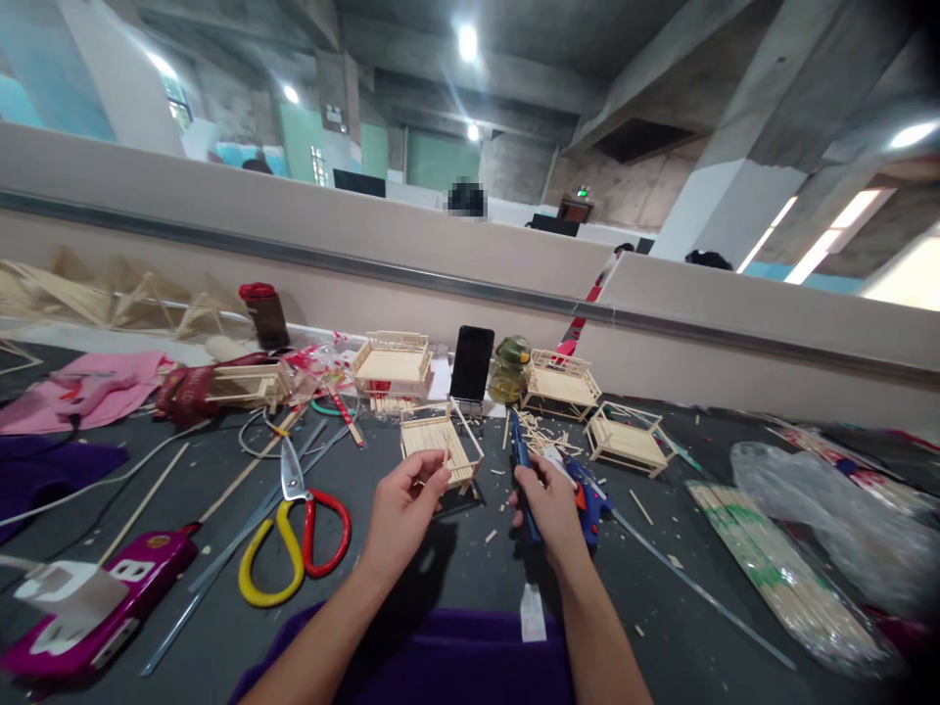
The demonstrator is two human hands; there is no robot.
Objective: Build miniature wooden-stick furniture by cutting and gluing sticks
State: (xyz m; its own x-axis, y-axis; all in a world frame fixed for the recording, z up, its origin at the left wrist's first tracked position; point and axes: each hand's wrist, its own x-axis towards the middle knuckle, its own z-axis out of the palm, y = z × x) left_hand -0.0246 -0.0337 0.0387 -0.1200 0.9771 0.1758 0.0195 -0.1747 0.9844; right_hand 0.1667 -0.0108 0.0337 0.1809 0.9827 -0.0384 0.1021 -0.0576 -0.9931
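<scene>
the small stick frame (433, 436) sits on the dark table (470, 597) just beyond the left hand (407, 494), its slats running away from the person on a slant and a low railing along its far edge; the hand hides its near left corner. the left thumb and fingers are pinched together on what looks like a short stick (446, 446), held almost upright. the right hand (547, 499) has its fingers wrapped round a dark blue tool (521, 448) whose long axis runs away from the person, the far end leaning slightly left; its exact kind is hard to tell. a blue glue gun (589, 504) lies just right of that hand, partly hidden by it. cut sticks (547, 431) litter the table past the tool, and a phone (471, 362) stands upright behind the frame, with a jar (510, 372) beside it. scissors (294, 529) lie left of the left hand, blades pointing away.
</scene>
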